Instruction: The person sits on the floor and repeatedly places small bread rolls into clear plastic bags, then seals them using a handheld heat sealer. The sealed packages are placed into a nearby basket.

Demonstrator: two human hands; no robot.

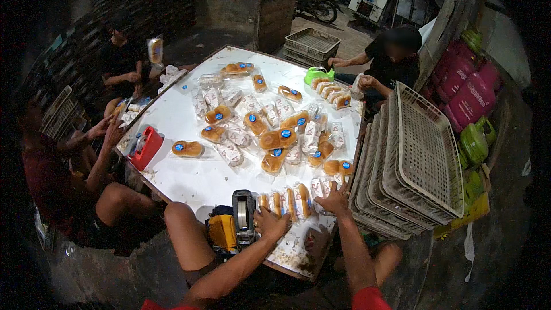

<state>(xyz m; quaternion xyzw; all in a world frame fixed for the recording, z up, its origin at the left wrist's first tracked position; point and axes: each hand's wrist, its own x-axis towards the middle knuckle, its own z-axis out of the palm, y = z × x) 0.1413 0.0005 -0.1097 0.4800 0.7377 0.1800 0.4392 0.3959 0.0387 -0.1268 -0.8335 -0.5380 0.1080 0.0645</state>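
A row of bread rolls in clear plastic wrappers (289,201) stands on edge near my side of the white table (193,185). My left hand (272,224) spans the near ends of the rolls at the row's left, thumb and fingers around them. At the row's right end, my right hand (335,200) has its thumb and fingers around more wrapped rolls (317,188); its palm hides part of them. Just left of my left hand stands a dark tape dispenser (243,215) with a roll of tape. Beyond the row lies a loose pile of wrapped rolls (277,138), several with blue stickers.
Stacked plastic crates (426,150) rise close to the table's right edge. A red tape dispenser (146,148) sits at the left edge, a green one (319,75) at the far side. Co-workers sit at left and far right. Gas cylinders (469,94) stand behind the crates.
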